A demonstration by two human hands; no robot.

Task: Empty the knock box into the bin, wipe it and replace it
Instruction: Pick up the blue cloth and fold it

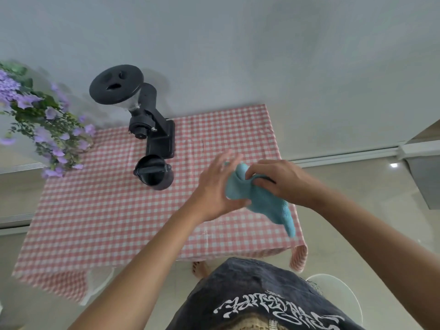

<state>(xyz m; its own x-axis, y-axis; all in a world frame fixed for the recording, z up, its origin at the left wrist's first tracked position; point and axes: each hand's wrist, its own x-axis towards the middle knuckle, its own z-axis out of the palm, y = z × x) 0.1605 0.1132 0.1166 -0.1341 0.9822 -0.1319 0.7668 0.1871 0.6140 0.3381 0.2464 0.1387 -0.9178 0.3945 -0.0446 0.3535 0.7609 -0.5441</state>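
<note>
The black round knock box (153, 172) with its bar across the top stands upright on the checked tablecloth (95, 210), just in front of the grinder. To its right, above the table, my right hand (278, 181) pinches a light blue cloth (264, 201) that hangs down toward the table's right edge. My left hand (217, 189) is spread with fingers apart, its palm against the left side of the cloth, blurred by motion. Both hands are well clear of the knock box.
A black coffee grinder (142, 115) with a lidded hopper stands at the back of the table against the wall. Purple flowers (40, 120) hang over the table's back left corner. A white round bin or stool (338, 296) sits on the floor at the lower right.
</note>
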